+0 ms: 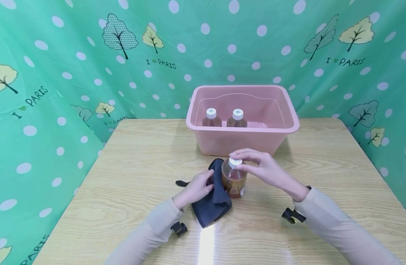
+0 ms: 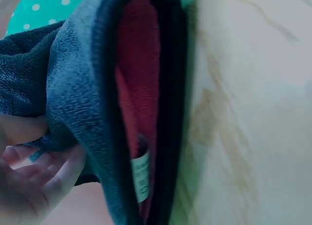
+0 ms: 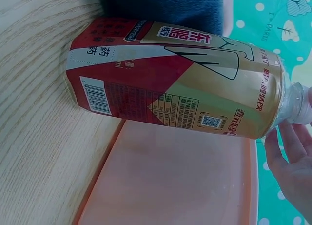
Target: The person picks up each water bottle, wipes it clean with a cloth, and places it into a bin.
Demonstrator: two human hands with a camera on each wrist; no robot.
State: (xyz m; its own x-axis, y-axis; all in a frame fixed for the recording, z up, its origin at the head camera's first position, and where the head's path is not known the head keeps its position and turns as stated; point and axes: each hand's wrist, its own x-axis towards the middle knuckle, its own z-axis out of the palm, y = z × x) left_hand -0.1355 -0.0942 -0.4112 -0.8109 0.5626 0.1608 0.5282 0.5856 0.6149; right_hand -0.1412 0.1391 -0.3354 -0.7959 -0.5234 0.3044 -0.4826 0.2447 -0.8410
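Observation:
A bottle (image 1: 234,182) with a red and gold label stands upright on the table in front of the pink bin. My right hand (image 1: 264,168) holds it by its white cap (image 1: 235,162), fingers and thumb around the cap. In the right wrist view the label of the bottle (image 3: 170,83) shows printed text and a barcode. My left hand (image 1: 196,188) grips a dark blue cloth (image 1: 211,208) against the bottle's left side. In the left wrist view the cloth (image 2: 80,73) has a dark edging, a reddish inner side and a white tag (image 2: 141,176).
The pink bin (image 1: 236,141) stands at the back of the wooden table (image 1: 140,165). Inside it are two more white-capped bottles, one on the left (image 1: 211,119) and one near the middle (image 1: 237,119). A green polka-dot curtain (image 1: 203,44) hangs behind and at the sides.

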